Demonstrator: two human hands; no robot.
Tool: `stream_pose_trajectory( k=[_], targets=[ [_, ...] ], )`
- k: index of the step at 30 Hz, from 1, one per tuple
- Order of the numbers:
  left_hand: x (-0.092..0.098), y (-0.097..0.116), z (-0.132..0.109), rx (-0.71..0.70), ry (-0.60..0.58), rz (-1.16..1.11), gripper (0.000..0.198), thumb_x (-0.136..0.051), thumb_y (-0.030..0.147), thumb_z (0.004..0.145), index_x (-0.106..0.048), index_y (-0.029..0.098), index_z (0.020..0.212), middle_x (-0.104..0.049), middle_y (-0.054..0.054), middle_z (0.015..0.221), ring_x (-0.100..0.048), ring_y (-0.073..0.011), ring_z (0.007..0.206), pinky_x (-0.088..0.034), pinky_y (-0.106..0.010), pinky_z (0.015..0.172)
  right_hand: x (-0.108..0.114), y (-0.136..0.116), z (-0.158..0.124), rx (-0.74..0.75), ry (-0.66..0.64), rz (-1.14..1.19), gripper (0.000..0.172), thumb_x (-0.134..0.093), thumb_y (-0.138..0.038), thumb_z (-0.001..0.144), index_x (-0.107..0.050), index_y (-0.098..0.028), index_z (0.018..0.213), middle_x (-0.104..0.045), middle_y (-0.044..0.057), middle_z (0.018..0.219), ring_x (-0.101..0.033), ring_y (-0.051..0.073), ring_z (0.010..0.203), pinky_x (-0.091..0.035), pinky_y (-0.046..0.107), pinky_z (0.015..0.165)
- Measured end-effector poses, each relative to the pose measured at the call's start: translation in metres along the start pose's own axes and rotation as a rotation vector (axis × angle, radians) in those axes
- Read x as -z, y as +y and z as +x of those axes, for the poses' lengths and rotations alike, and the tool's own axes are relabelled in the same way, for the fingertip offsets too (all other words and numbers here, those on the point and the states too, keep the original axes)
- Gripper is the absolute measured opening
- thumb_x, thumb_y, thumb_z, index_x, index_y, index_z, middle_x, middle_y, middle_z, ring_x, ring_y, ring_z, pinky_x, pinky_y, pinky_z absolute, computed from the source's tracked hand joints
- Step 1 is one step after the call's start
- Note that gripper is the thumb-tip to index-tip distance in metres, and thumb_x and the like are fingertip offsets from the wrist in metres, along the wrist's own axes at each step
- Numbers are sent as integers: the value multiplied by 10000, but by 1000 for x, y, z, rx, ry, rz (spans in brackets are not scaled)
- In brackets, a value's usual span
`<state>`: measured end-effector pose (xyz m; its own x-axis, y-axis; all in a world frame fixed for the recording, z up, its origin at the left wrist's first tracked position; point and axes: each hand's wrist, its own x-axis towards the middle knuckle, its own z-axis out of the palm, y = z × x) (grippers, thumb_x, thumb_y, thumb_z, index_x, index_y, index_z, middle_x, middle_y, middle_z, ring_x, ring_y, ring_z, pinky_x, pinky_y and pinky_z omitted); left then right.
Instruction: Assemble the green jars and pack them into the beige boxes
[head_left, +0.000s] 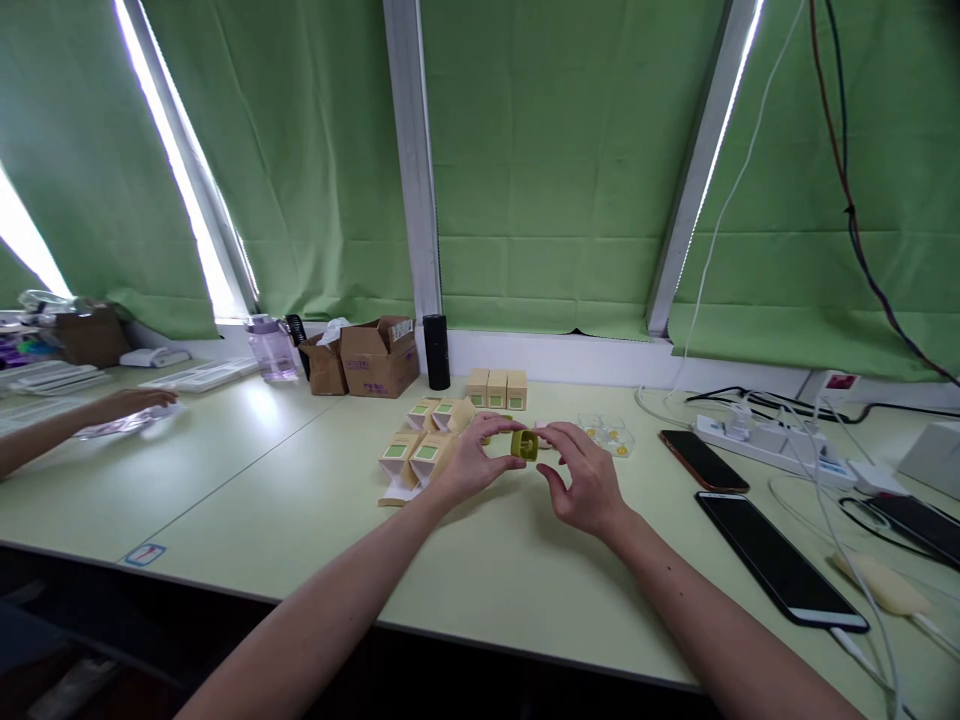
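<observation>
Pinching an olive cup (pixel 524 446), the left hand (pixel 474 460) is near unreadable green labels (pixel 427 452).

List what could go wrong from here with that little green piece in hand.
1. The green piece might slip: the left hand seems to hold it only in a fingertip pinch.
2. The left wrist appears close beside the green-labelled boxes and could knock them.
3. The right forearm passes near the white-edged phone, so it may nudge it.
</observation>
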<state>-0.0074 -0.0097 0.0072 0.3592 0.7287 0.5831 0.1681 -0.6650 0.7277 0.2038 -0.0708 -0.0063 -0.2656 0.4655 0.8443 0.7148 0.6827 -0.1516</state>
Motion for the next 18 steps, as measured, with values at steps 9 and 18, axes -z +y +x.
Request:
stream_pose_trajectory(
  k=[9, 18],
  targets=[
    [-6, 0, -5, -146, -11, 119, 505, -910, 341, 735, -737, 283, 1205, -705, -81, 1143, -556, -281, 1207, -500, -447, 1038, -15, 5, -4, -72, -52, 148, 579, -552, -160, 943, -487, -286, 1504, -645, 137, 1345, -618, 328, 1234, -680, 446, 754],
    [-6, 5, -5, -49, 53, 127, 123, -653, 303, 941, -727, 222, 994, -684, -72, 1004, -620, -230, 1017, -519, -379, 899, -12, 3, 0, -186, 89, 335, 455, -590, -147, 919, -602, -281, 1354, -630, 116, 1290, -643, 282, 1147, -687, 471, 856]
  ],
)
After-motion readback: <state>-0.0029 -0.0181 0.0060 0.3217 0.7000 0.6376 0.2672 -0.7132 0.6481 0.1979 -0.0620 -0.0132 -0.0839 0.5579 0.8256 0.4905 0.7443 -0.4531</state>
